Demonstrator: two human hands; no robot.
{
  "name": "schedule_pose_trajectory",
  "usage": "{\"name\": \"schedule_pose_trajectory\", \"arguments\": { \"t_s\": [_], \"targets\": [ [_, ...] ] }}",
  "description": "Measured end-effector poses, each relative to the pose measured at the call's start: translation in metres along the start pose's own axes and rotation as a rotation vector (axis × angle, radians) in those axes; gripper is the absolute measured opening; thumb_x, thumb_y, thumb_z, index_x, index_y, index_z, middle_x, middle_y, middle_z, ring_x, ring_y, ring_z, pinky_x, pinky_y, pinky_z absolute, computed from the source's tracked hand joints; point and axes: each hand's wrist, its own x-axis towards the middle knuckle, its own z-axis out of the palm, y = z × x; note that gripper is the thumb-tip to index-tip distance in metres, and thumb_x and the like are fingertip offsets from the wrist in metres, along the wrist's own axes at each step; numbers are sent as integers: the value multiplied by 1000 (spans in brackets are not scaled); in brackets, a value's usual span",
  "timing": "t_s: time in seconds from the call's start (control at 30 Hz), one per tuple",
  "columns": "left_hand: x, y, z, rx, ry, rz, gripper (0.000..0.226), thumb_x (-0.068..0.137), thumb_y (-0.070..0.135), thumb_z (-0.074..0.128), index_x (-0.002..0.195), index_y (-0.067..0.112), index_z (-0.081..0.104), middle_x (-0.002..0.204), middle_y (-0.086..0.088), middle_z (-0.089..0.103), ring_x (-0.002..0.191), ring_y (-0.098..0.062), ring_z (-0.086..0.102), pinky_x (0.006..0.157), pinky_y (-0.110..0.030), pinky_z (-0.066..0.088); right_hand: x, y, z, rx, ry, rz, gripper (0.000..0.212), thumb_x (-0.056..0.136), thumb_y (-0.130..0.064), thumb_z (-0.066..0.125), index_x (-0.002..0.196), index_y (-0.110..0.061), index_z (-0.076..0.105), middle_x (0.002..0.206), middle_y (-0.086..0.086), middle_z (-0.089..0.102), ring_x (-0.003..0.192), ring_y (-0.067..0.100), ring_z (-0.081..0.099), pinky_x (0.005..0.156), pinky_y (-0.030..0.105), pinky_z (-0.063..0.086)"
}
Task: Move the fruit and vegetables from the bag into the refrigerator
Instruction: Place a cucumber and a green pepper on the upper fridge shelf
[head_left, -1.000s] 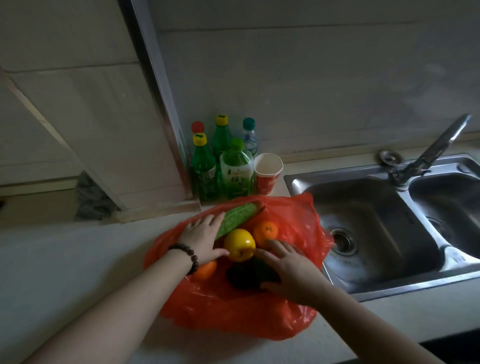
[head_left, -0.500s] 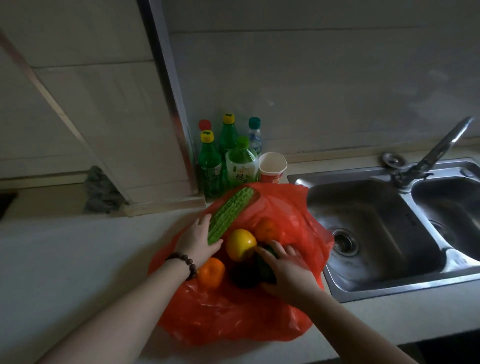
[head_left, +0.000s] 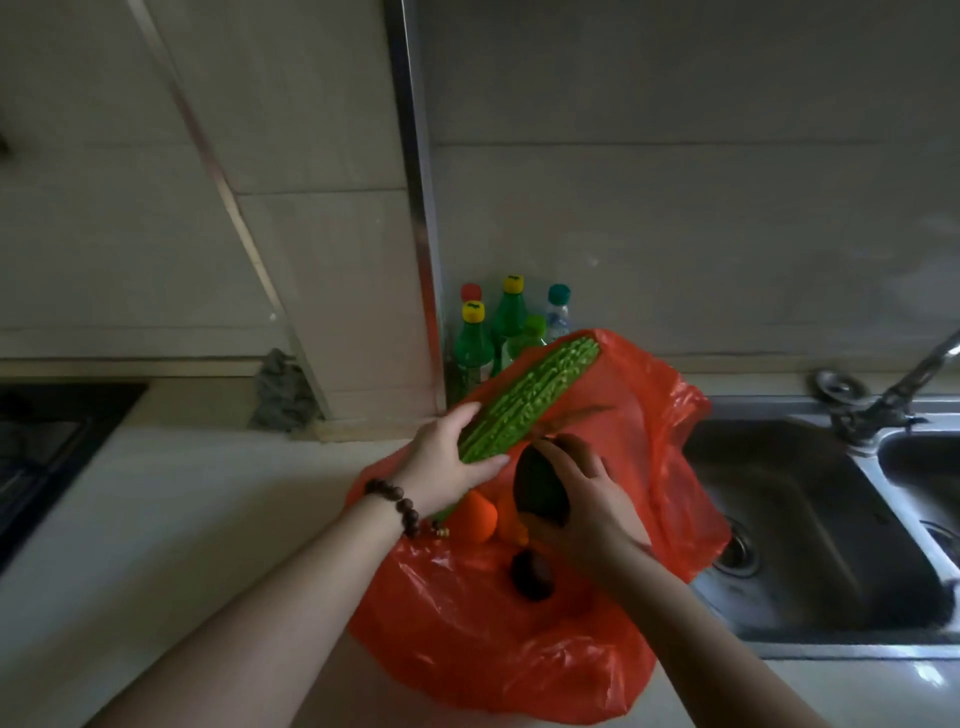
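- Your left hand has lifted the bitter gourd up out of the bag; half a sec ago it lay low among the fruit. The grip is clenched round its lower end and it tilts up-right.
- Your right hand now grasps a dark green veg, raised above the bag; it was down inside before.
- So two items look ready for the fridge, which isn't in view.
- In the bag on the desk: orange fruit and a dark round item, too dim to ID.
- The yellow fruit seen earlier is hidden now, prob. behind your hands.
- Bottles are partly covered by the bag; the tap is cut off at the right.
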Motion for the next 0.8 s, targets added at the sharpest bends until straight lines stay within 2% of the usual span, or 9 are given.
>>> {"name": "schedule_pose_trajectory", "arguments": {
  "t_s": [0.07, 0.13, 0.2, 0.3, 0.4, 0.6, 0.8],
  "targets": [
    [1, 8, -6, -18, -58, -17, 79, 81, 34, 71, 145, 13, 29, 147, -2, 38, 133, -13, 36, 96, -14, 27, -5, -4, -8, 27, 13, 16, 77, 78, -39, 68, 143, -37, 26, 147, -3, 27, 123, 28, 42, 95, 30, 41],
    [3, 11, -10, -4, -146, -49, 81, 80, 37, 71, 145, 13, 29, 146, -1, 38, 133, -14, 36, 101, -18, 28, -14, -4, -19, -2, 94, 3, 76, 76, -39, 70, 142, -37, 31, 146, -2, 30, 121, 30, 42, 95, 34, 41],
    [3, 10, -11, 23, -209, -88, 80, 77, 40, 73, 142, 15, 35, 141, 3, 44, 126, -15, 45, 104, -24, 35, -25, -1, -32, -5, 183, 8, 76, 75, -38, 72, 140, -36, 34, 143, -1, 33, 122, 29, 39, 96, 36, 41],
    [-3, 5, -8, 61, -257, -105, 73, 76, 36, 74, 139, 16, 41, 135, -2, 52, 114, -15, 55, 96, -28, 46, -31, 9, -52, -22, 299, 29, 76, 74, -36, 74, 140, -30, 36, 143, 0, 34, 124, 29, 37, 95, 38, 42],
    [-17, -1, -3, 120, -306, -76, 78, 79, 35, 72, 144, 19, 32, 143, -3, 42, 128, -19, 44, 99, -25, 38, -22, 24, -66, -107, 326, 77, 77, 74, -39, 74, 140, -29, 36, 143, 3, 35, 122, 31, 38, 94, 46, 44],
    [-38, -13, -4, 27, -262, -17, 79, 77, 39, 73, 143, 21, 33, 143, 2, 41, 127, -11, 41, 98, -20, 34, -7, 41, -84, -115, 319, 159, 75, 75, -41, 73, 140, -28, 37, 142, 4, 35, 122, 33, 37, 93, 47, 44],
    [-47, -2, -24, -111, -171, 5, 86, 75, 40, 75, 145, 18, 30, 144, 4, 40, 126, -7, 42, 104, -25, 36, -8, 25, -88, -108, 346, 115, 75, 75, -38, 73, 139, -25, 38, 143, 6, 34, 126, 35, 35, 96, 50, 42]
  ]
}}
